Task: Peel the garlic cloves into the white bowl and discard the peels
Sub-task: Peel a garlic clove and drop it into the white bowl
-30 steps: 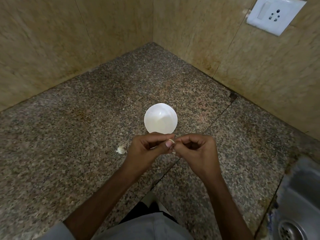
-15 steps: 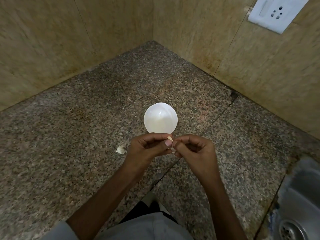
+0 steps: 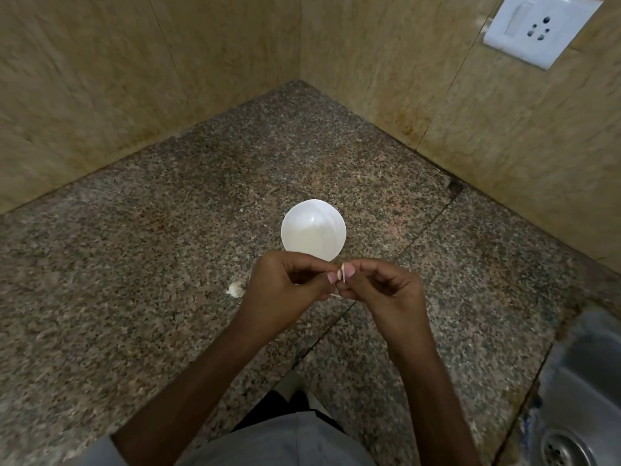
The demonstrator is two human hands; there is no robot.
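My left hand (image 3: 285, 285) and right hand (image 3: 386, 289) both pinch one small garlic clove (image 3: 342, 274) just in front of the white bowl (image 3: 312, 227); I think it is light, slippery and thin-skinned, so I would grip its ends.

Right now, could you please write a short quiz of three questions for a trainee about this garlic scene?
1. True or false: the white bowl stands on the counter beyond both hands.
2. Where does the loose garlic piece lie? A: in the bowl. B: on the counter, left of the left hand. C: on a plate.
3. Fill in: the left hand and the right hand together pinch one small garlic ____.
Key: 1 true; 2 B; 3 clove.
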